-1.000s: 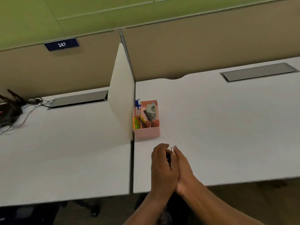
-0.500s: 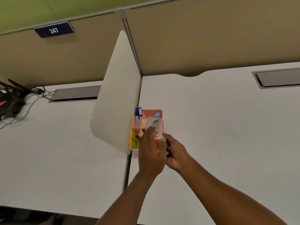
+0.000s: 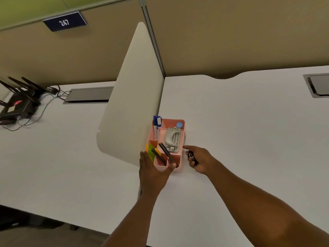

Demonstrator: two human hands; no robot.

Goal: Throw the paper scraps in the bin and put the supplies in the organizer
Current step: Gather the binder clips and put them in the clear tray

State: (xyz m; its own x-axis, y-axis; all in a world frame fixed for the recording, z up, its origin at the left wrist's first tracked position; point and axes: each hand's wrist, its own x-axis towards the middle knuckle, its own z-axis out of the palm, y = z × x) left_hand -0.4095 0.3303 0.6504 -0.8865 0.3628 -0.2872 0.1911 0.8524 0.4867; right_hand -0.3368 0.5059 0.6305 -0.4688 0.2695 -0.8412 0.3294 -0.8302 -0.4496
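White table (image 3: 240,139) spans the view, split by an upright cream divider panel (image 3: 131,97) standing at the seam between two desk surfaces; tan partition wall (image 3: 231,32) behind, with a dark blue plate marked 247 (image 3: 65,22) fixed on it. Two grey cable hatches are set into the table: one left of the divider (image 3: 89,95), one at the far right edge (image 3: 318,85). A black router with antennas (image 3: 17,102) and trailing cables is seen at the far left. Pink organizer (image 3: 175,122) is placed on the table just beside the divider's near end, touching or nearly touching it. Inside, a grey hole punch (image 3: 171,139) is lodged in the large right compartment with a blue-capped item (image 3: 179,124) behind it; blue-capped markers (image 3: 156,125) are stood in the back left compartment; coloured sticky notes (image 3: 151,152) and dark pencils (image 3: 166,153) are held in the near compartments. Left hand (image 3: 153,172) is laid against the organizer's near left corner, fingers fairly straight, thumb along the front wall. Right hand (image 3: 200,160) is held just right of the organizer, fingers curled round small dark binder clips (image 3: 192,156), index finger extended to the organizer's right wall.
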